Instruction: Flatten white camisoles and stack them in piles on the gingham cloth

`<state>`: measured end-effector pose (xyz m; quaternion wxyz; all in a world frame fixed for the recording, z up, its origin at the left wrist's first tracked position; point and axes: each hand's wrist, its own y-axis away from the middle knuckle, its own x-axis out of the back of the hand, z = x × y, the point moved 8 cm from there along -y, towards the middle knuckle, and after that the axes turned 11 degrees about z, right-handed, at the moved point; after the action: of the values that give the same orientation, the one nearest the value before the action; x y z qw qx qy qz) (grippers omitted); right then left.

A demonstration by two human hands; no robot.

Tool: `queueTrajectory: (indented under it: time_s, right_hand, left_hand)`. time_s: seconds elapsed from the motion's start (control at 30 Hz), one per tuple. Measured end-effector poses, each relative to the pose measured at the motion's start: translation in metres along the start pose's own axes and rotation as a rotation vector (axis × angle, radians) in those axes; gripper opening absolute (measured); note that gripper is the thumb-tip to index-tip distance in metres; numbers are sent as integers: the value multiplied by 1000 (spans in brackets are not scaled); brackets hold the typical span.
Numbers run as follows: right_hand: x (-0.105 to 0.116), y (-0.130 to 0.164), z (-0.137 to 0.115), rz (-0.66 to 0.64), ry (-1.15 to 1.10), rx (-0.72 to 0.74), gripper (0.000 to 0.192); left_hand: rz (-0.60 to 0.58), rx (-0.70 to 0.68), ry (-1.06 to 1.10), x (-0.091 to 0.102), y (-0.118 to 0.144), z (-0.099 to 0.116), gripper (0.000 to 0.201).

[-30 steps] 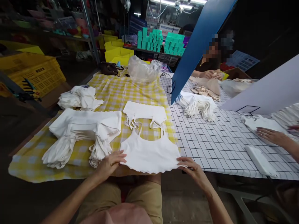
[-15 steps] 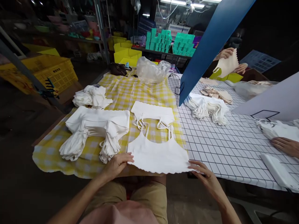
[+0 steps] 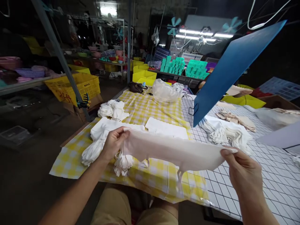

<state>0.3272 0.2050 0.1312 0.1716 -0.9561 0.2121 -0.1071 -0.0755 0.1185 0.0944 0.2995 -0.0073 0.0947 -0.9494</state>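
A white camisole top (image 3: 173,150) is stretched sideways in the air above the table, its straps hanging down and blurred. My left hand (image 3: 114,142) pinches one end of its hem, and my right hand (image 3: 243,168) grips the other end between thumb and fingers. Behind it, another white top (image 3: 166,127) lies flat on the yellow checked cloth (image 3: 77,162), partly hidden by the raised one. Left of that is a stack of white tops (image 3: 98,147) with bunched straps, partly behind my left hand and forearm.
A crumpled white garment pile (image 3: 112,109) lies farther back. Beyond are a clear plastic bag (image 3: 165,90) and a dark bag (image 3: 137,87). A blue panel (image 3: 232,72) slants up at right, near another white stack (image 3: 227,132). A yellow crate (image 3: 72,86) stands left; a co-worker's hand shows behind the panel.
Both hands have lifted the white camisole top off the table by its hem and pulled it taut. The view has tilted up and turned left.
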Motion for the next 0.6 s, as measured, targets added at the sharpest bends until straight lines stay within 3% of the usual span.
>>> queueTrajectory:
  time_s: [0.3, 0.47, 0.6]
  right_hand:
    - [-106, 17, -70, -293, -122, 188, 20]
    - [-139, 44, -98, -416, -130, 269, 26]
    - [-162, 66, -105, -545, -152, 244, 27]
  left_hand:
    - [297, -45, 113, 93, -29, 33, 36]
    - [426, -52, 119, 144, -29, 53, 35]
    - [426, 23, 74, 171, -42, 53, 37]
